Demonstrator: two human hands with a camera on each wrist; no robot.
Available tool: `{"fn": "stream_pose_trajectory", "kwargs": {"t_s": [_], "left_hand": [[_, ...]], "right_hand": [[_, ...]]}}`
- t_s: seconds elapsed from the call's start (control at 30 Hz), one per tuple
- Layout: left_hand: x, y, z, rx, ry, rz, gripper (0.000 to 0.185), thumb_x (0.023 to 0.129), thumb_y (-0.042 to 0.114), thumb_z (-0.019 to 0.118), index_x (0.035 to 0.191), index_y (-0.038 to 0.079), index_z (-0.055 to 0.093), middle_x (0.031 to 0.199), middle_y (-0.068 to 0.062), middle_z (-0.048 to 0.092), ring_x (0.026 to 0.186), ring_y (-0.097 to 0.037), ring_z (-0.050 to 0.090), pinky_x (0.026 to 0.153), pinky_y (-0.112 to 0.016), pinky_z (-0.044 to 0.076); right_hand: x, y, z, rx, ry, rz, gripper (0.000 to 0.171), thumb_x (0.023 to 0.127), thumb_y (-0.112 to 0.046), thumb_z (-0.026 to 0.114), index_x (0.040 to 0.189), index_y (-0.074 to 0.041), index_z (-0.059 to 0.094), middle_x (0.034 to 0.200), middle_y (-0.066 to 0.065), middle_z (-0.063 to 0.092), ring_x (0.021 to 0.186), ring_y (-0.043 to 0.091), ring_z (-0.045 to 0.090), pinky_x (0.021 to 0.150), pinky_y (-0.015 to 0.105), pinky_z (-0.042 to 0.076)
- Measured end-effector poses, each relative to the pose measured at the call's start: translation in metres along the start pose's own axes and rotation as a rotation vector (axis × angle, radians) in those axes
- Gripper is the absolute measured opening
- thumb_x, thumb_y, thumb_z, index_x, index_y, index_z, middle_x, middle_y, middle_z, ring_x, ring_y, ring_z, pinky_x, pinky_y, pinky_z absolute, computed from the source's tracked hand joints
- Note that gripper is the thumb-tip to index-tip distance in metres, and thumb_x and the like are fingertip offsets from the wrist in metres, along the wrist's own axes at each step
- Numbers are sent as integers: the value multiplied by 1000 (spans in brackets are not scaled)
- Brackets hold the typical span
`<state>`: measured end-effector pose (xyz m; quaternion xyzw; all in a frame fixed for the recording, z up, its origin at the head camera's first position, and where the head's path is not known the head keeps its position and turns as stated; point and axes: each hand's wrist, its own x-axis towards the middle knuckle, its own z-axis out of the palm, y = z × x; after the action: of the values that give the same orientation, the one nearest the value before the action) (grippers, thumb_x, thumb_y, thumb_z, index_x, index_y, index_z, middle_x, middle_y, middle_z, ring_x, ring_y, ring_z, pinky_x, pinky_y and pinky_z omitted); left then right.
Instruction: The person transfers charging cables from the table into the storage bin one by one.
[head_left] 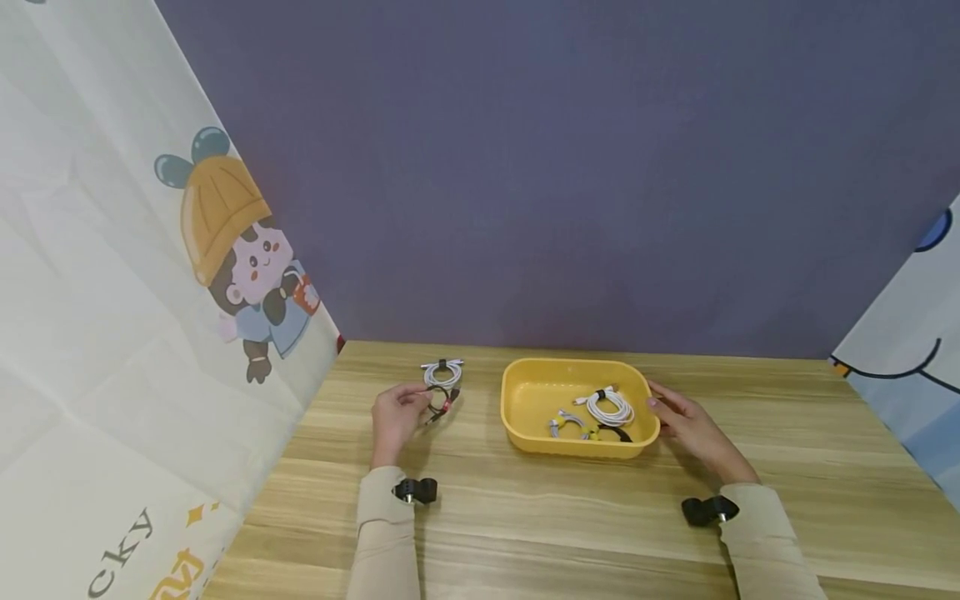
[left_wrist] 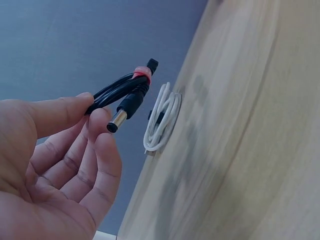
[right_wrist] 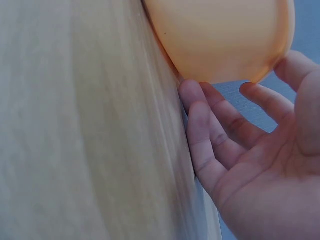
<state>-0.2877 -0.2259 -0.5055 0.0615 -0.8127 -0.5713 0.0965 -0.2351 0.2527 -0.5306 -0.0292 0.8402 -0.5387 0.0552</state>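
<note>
My left hand [head_left: 397,417] pinches a coiled black cable [head_left: 438,400] between thumb and fingers, above the table. In the left wrist view, a red tie binds the black cable, and its metal barrel plug [left_wrist: 117,121] points down past the fingertips. Just behind it a white coiled cable [head_left: 442,372] with a black strap lies on the table. At the right end of a yellow basket [head_left: 517,444], my right hand [head_left: 688,422] rests its fingertips against the outer wall, fingers loosely bent. Inside the basket lie a white coiled cable [head_left: 615,410], a grey one [head_left: 567,419] and a dark one [head_left: 615,432].
The wood-grain table [head_left: 525,517] runs back to a dark blue-grey panel [head_left: 562,183]. White sheets with cartoon prints hang at the left [head_left: 97,292] and right. A black wrist camera [head_left: 415,490] sits on each sleeve.
</note>
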Motion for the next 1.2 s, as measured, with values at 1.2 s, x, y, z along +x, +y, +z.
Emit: {"fn": "stream_pose_trajectory", "kwargs": {"t_s": [1.2], "left_hand": [[-5,22,23,-174,-71,55,17,90,1,75,105,-6,75,90,-22,76,77,-37,74,71,-39,64]], "right_hand": [[0,-2,0,5,2,-18,67,110,-39,46,165,-15,17,143,34,50,103,6,67,81,23,59]]}}
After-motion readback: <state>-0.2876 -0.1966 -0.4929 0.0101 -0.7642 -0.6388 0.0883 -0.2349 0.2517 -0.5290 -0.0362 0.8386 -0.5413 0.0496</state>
